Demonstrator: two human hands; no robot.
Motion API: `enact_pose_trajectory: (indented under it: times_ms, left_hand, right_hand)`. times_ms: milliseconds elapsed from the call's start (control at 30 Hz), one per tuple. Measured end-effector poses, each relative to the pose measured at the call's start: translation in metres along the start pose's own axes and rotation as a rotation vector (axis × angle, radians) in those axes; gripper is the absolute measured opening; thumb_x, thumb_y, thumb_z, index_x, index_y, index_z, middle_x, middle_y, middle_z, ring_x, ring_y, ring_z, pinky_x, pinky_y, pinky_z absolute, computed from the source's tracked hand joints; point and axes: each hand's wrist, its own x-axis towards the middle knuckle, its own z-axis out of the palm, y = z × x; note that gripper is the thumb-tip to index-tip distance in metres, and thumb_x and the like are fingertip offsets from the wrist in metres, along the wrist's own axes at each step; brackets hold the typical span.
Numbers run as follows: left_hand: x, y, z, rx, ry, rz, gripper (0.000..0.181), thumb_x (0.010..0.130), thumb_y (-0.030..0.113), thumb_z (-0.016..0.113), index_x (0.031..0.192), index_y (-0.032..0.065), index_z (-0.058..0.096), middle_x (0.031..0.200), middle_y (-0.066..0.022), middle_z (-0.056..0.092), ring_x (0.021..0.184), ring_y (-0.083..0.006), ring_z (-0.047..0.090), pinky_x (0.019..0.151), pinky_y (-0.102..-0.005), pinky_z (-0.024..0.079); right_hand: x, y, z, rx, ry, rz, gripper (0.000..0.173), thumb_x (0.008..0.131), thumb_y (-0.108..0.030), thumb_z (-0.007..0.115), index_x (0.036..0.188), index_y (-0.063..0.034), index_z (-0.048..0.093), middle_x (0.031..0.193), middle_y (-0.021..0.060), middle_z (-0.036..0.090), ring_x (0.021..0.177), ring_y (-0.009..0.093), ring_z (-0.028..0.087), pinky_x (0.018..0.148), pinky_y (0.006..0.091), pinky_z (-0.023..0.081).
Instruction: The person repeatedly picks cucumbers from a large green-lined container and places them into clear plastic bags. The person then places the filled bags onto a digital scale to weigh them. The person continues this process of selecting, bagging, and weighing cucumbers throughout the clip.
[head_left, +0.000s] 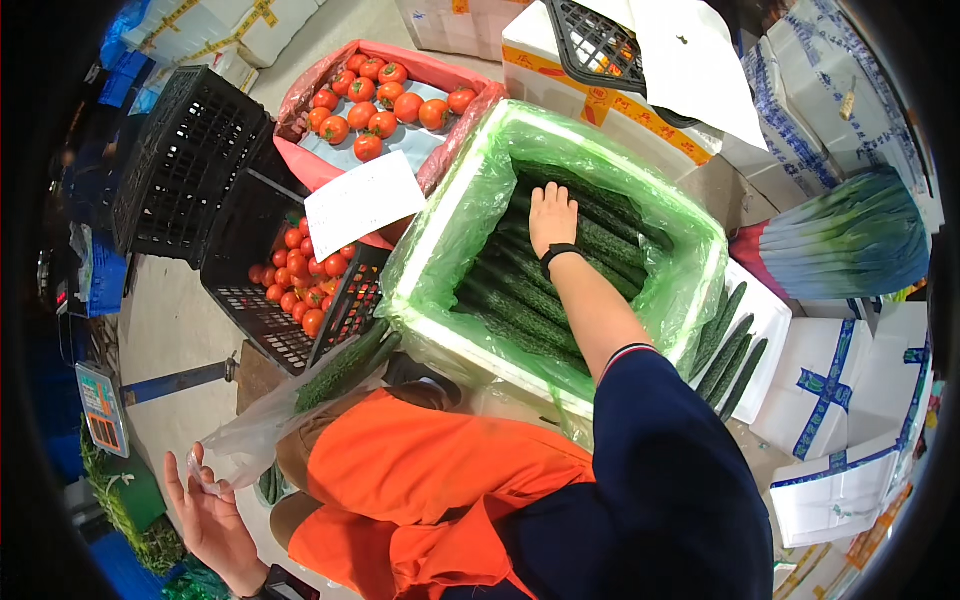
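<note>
My right hand (555, 216), with a dark wristband, lies palm down on dark green cucumbers (525, 300). Its thumb and the undersides of its fingers are hidden, so a grip cannot be made out. These cucumbers lie side by side in a white foam box (450, 346) lined with green plastic film (480, 232). At the lower left, the fingers of my left hand (214, 517) hold the gathered end of a clear plastic bag (259, 427). Several cucumbers (341, 371) are inside that bag, beside my knee.
Beyond the foam box stand a pink-lined box of tomatoes (300, 156) and a black crate (247, 315) with smaller tomatoes. Several cucumbers lie on a white foam lid (765, 345) at right, near bundled leeks (840, 232). A scale (103, 409) is at far left.
</note>
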Motion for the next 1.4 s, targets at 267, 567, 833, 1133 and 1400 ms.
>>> enact_pose_trajectory:
  times_ms: [267,567,833,1133,1400]
  left_hand:
    - [0.001,0.002,0.001,0.009,0.037,-0.008,0.061,0.092,0.012,0.053,0.146,0.0042,0.026,0.139,-0.023,0.041,0.102,-0.0154,0.052,0.085,-0.0283,0.047]
    - [0.007,-0.005,-0.002,-0.027,0.013,-0.014,0.062,0.089,0.013,0.054,0.145,0.0044,0.029,0.137,-0.0224,0.044,0.1,-0.0133,0.052,0.084,-0.026,0.048]
    - [0.003,-0.005,-0.008,-0.073,0.02,0.0,0.065,0.087,0.016,0.058,0.144,0.0032,0.031,0.136,-0.0228,0.045,0.098,-0.0154,0.054,0.083,-0.0268,0.049]
    - [0.017,-0.002,-0.002,-0.106,-0.004,-0.027,0.06,0.086,0.013,0.057,0.14,0.0021,0.035,0.131,-0.0244,0.048,0.096,-0.0169,0.056,0.081,-0.0282,0.05]
    - [0.02,-0.003,0.014,-0.083,0.041,0.0,0.061,0.088,0.013,0.056,0.142,0.0021,0.032,0.131,-0.0241,0.048,0.099,-0.0162,0.056,0.083,-0.0278,0.049]
  right_hand:
    - [-0.042,0.016,-0.047,0.219,-0.136,-0.224,0.027,0.076,-0.009,0.062,0.102,-0.0058,0.059,0.104,0.0145,0.055,0.097,0.033,0.056,0.077,0.0428,0.053]
    - [-0.03,0.136,-0.23,1.329,0.088,0.131,0.038,0.088,-0.013,0.056,0.125,-0.0016,0.054,0.109,0.0086,0.064,0.096,0.013,0.058,0.084,0.0284,0.048]
    - [-0.021,0.068,-0.227,2.066,-0.084,0.363,0.031,0.094,-0.019,0.054,0.122,-0.007,0.053,0.118,0.0054,0.061,0.099,0.015,0.058,0.086,0.0355,0.049]
    - [-0.083,-0.133,-0.179,2.099,-0.653,0.444,0.028,0.089,-0.021,0.065,0.112,-0.0086,0.053,0.108,0.0025,0.06,0.099,0.016,0.056,0.084,0.0377,0.046]
    - [-0.159,-0.263,-0.155,1.89,-1.202,0.254,0.032,0.088,-0.023,0.066,0.108,0.0001,0.057,0.102,0.0067,0.061,0.095,0.015,0.057,0.087,0.0339,0.046]
